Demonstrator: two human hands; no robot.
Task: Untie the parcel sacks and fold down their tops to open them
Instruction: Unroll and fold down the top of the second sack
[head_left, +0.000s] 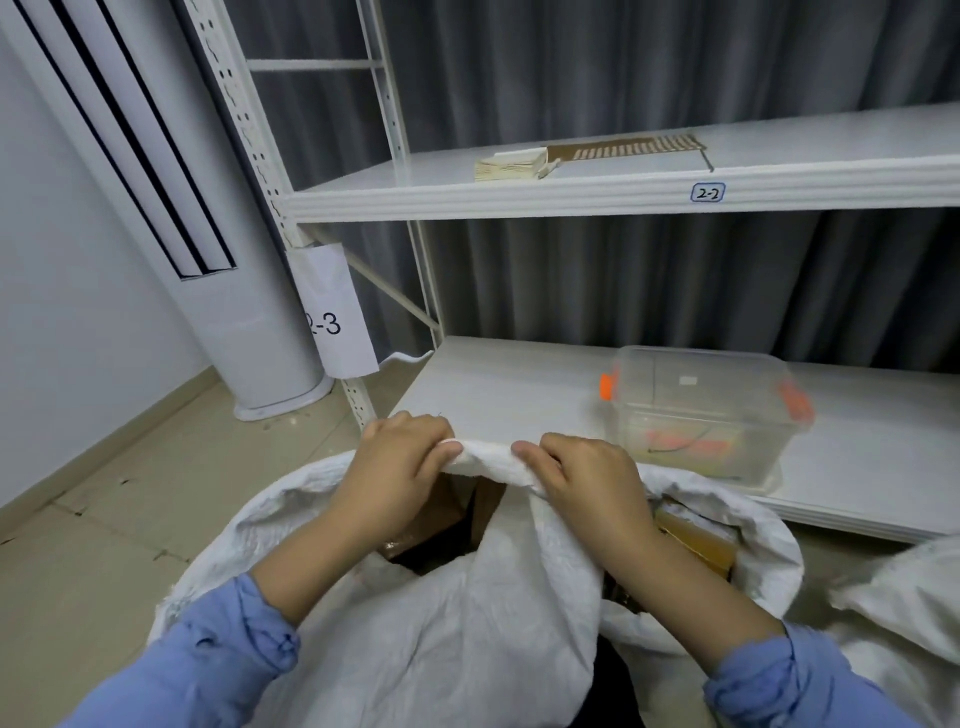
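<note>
In the head view, a white woven parcel sack is standing on the tiled floor at the near centre, just in front of the low white shelf of a metal rack. Its mouth is gaping open, and brown cardboard parcels are showing inside, one at the centre and another toward the right. The left hand is clenching the far edge of the sack's top, fingers curled over the cloth, thumb pressing along the rolled rim. The right hand is gripping the same rim just beside it, knuckles up, the fabric bunching beneath the palm. Between the two hands the rim is lying as a thick rolled band. Both forearms are reaching out of blue sleeves pushed up toward the elbows.

A second white sack is lying at the near right edge, only partly showing. On the low shelf, to the right of the hands, a clear plastic box with orange latches is sitting. The upper shelf, tagged 2-2, is carrying a flat tan item. A paper label reading 2-3 is hanging from the rack's upright, and a white standing air conditioner is filling the far left corner.
</note>
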